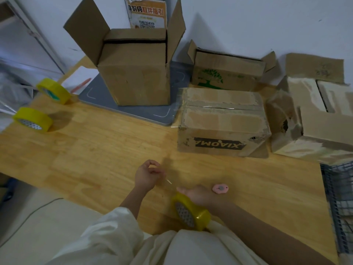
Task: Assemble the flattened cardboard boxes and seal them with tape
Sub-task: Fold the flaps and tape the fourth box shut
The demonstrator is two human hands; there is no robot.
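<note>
Tape roll near; tall box gapes open.

Left hand, lower centre of frame: fingers curled, thumb and forefinger pinched together. Right hand, just right of it: back up, fingers hidden, apparently curled under. Both forearms enter from bottom edge.

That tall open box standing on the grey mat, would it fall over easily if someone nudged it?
Probably, yes. The tall box stands taller than its base is wide, and its flaps stick up open, so a push near the top would likely tip it. It looks like thin, worn cardboard, so probably light; what is inside cannot be seen. On the grey mat a low push might slide it instead.
</note>
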